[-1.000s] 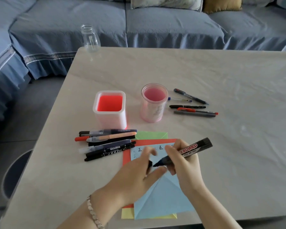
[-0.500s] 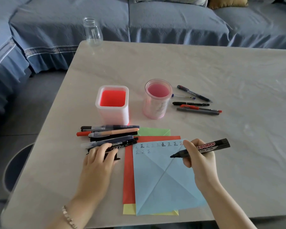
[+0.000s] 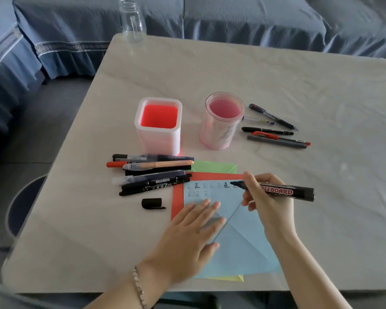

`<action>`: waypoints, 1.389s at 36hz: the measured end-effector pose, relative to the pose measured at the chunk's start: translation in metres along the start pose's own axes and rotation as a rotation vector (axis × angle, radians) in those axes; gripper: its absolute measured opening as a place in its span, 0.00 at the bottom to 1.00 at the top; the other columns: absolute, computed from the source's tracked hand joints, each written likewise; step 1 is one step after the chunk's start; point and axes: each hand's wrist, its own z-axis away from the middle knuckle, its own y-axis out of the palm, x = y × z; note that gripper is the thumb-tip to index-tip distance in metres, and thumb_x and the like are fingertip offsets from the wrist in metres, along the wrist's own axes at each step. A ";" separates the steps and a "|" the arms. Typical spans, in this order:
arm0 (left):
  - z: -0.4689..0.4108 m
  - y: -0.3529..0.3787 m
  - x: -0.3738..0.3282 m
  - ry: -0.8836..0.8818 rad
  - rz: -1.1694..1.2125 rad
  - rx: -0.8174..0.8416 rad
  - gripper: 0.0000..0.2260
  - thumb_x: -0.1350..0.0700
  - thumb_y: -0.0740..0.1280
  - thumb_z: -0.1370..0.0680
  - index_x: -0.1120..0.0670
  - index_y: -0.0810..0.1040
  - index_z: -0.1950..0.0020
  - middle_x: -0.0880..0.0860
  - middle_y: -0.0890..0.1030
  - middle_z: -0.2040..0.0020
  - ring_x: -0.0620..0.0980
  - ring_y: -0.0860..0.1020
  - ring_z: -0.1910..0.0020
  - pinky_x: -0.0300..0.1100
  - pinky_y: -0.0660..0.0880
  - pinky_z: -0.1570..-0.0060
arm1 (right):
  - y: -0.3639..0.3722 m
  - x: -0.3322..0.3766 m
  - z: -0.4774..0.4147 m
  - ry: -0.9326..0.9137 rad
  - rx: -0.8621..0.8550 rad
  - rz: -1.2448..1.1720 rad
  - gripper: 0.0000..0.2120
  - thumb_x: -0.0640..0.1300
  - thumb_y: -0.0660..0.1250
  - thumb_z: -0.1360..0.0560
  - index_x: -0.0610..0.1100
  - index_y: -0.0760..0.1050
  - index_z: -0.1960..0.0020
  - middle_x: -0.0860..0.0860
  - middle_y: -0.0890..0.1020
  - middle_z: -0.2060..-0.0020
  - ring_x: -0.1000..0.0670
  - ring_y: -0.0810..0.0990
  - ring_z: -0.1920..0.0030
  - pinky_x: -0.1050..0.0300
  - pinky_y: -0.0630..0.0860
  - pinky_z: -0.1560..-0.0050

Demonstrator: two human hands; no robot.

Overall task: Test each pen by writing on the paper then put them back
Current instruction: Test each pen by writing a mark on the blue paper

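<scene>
Pointing tip-left, long axis left-right, marker [image 3: 285, 191] clamped in right hand [image 3: 265, 206] fingers [image 3: 251, 185]; left hand [image 3: 192, 237] flat on paper [image 3: 243, 244].

The counter [image 3: 276, 85] looks smooth and faintly glossy, veined like stone — a wrinkled clear film may cover it. The blue paper [image 3: 243, 241] is matt and creased. The marker [image 3: 285, 192] is shiny black plastic. The square holder [image 3: 157, 139] and round cup [image 3: 221, 132] are frosted, translucent plastic. The sofa [image 3: 232, 18] wears matt, textured cloth.
</scene>
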 end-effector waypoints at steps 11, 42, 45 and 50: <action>-0.002 0.002 0.001 -0.022 0.064 -0.045 0.20 0.46 0.58 0.24 0.50 0.74 0.34 0.51 0.72 0.32 0.50 0.64 0.30 0.46 0.57 0.31 | 0.038 -0.027 -0.009 -0.150 -0.083 0.122 0.16 0.36 0.69 0.31 0.48 0.67 0.73 0.55 0.71 0.80 0.51 0.68 0.74 0.60 0.66 0.72; -0.002 -0.001 -0.002 -0.052 0.115 -0.086 0.20 0.47 0.60 0.25 0.52 0.77 0.37 0.53 0.74 0.34 0.53 0.69 0.32 0.46 0.58 0.32 | 0.044 -0.046 -0.007 -0.315 -0.152 0.310 0.19 0.34 0.68 0.31 0.47 0.62 0.73 0.56 0.67 0.78 0.62 0.70 0.74 0.73 0.64 0.69; -0.002 -0.001 -0.001 -0.055 0.116 -0.080 0.20 0.47 0.60 0.25 0.52 0.77 0.37 0.53 0.74 0.33 0.53 0.69 0.32 0.46 0.58 0.32 | 0.045 -0.046 -0.007 -0.311 -0.177 0.316 0.19 0.34 0.67 0.31 0.47 0.62 0.73 0.55 0.67 0.78 0.62 0.69 0.74 0.72 0.63 0.70; -0.002 -0.001 -0.001 -0.061 0.121 -0.071 0.20 0.47 0.59 0.25 0.52 0.76 0.36 0.52 0.73 0.33 0.52 0.68 0.32 0.46 0.57 0.31 | 0.044 -0.049 -0.009 -0.301 -0.226 0.284 0.19 0.36 0.67 0.31 0.48 0.62 0.74 0.54 0.68 0.78 0.59 0.67 0.74 0.69 0.64 0.70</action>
